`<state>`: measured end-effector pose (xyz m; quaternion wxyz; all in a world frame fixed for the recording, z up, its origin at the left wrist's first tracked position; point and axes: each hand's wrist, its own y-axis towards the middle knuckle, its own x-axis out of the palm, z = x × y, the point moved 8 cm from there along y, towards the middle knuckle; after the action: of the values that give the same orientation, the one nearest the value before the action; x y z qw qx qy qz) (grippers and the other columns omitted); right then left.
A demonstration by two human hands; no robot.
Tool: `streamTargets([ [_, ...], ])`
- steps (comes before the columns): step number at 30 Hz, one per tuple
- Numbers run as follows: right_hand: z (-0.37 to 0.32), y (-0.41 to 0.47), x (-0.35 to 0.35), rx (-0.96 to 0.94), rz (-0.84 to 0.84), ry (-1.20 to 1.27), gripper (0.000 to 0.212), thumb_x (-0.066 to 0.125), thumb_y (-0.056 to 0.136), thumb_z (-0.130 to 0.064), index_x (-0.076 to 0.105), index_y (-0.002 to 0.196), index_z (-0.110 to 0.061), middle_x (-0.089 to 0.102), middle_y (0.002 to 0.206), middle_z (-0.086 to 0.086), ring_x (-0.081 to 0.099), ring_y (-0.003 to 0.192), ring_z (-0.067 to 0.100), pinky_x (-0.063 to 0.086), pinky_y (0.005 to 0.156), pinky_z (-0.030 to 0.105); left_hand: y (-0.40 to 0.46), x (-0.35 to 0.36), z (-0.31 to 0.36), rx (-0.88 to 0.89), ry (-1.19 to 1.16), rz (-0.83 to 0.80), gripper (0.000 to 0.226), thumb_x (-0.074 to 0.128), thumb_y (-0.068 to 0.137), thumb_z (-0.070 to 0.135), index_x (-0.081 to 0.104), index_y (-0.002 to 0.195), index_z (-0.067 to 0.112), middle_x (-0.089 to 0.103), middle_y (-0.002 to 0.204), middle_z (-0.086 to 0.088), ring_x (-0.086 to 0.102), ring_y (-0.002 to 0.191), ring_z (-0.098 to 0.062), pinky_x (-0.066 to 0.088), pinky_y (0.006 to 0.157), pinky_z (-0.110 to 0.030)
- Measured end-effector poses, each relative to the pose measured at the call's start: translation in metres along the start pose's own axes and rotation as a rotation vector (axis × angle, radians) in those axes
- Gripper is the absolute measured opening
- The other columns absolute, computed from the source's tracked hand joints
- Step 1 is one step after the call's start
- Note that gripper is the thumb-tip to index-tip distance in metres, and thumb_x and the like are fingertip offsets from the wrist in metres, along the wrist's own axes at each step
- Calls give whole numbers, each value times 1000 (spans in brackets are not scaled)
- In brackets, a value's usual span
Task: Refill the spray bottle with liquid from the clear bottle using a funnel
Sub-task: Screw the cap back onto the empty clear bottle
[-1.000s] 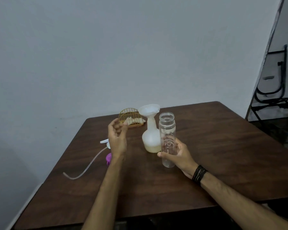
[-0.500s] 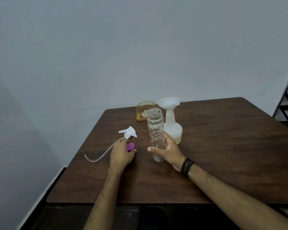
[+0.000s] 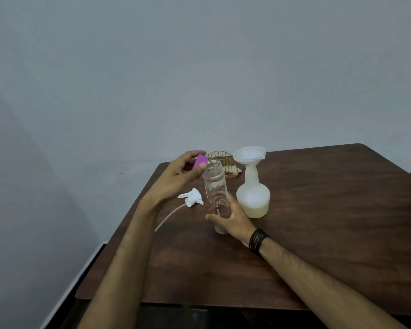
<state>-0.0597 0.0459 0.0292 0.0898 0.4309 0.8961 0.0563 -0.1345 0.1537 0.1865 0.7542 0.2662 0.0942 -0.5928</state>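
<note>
Purple cap [image 3: 199, 163] now raised, half-hidden by fingers [image 3: 198, 167]

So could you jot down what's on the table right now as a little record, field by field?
left hand: pinches a small purple cap beside the bottle mouth
right hand: grips the tall clear bottle, upright, uncapped
white spray bottle: upright, pale liquid at the bottom
white plastic funnel: seated in its neck
white trigger sprayer: lying on the brown wooden table

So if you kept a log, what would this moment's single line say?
left hand: holds purple cap by clear bottle mouth | right hand: grips clear bottle | funnel: in spray bottle | trigger head: on table
</note>
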Motion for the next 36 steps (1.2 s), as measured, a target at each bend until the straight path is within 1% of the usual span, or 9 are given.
streamTargets([
  [6,-1,3,1,-22,-8,-33,70,83,75,-37,42,130,-47,60,125,-16,55,117,0,46,103,31,17,4,11,37,298,-43,29,65,97,34,60,125,30,63,119,-5,62,95,-12,52,86,-25],
  [11,-1,4,3,-46,-20,-71,65,83,76,-37,47,130,-36,60,120,-16,57,114,-1,50,99,31,26,11,33,33,693,-103,44,69,93,43,62,129,18,62,117,-3,59,103,-20,52,90,-37],
  [19,-4,3,2,-78,-18,-99,54,81,78,-33,51,123,-31,61,117,-13,57,111,-1,47,92,22,41,15,44,-153,1031,-180,61,66,80,71,68,108,16,67,101,-1,63,90,-19,58,85,-44],
  [22,-5,3,3,-79,-32,-111,55,80,80,-33,49,125,-28,60,121,-12,57,111,-1,45,89,20,43,12,49,-176,1172,-102,68,60,76,81,66,85,13,62,83,-3,61,77,-20,53,67,-35],
  [26,-6,2,3,-77,-36,-106,61,80,80,-33,44,130,-31,60,126,-8,57,113,3,47,92,22,42,16,54,-195,1282,-73,67,54,81,81,58,71,14,58,71,-1,58,67,-18,49,63,-32],
  [29,-6,1,3,-89,-23,-103,63,80,79,-32,45,131,-29,60,126,-7,57,115,5,47,94,23,40,20,53,-234,1213,-155,64,55,84,77,63,82,13,69,65,-3,67,61,-15,58,71,-35],
  [31,-6,2,2,-84,-20,-98,60,80,79,-32,46,129,-30,60,125,-8,57,115,4,47,93,23,40,25,52,-228,1105,-234,54,62,86,68,63,96,15,71,70,-1,70,63,-14,59,75,-37],
  [34,-5,1,1,-69,-23,-92,59,80,80,-32,43,126,-34,60,125,-7,58,113,5,47,92,23,41,30,53,-181,1037,-330,42,72,88,50,60,116,20,66,92,3,66,73,-13,57,82,-39],
  [36,-5,1,1,-68,-22,-93,58,80,80,-32,42,124,-36,60,123,-8,58,111,4,47,91,21,41,31,54,-159,1026,-373,39,75,89,41,60,121,25,64,110,1,61,82,-14,56,87,-40],
])
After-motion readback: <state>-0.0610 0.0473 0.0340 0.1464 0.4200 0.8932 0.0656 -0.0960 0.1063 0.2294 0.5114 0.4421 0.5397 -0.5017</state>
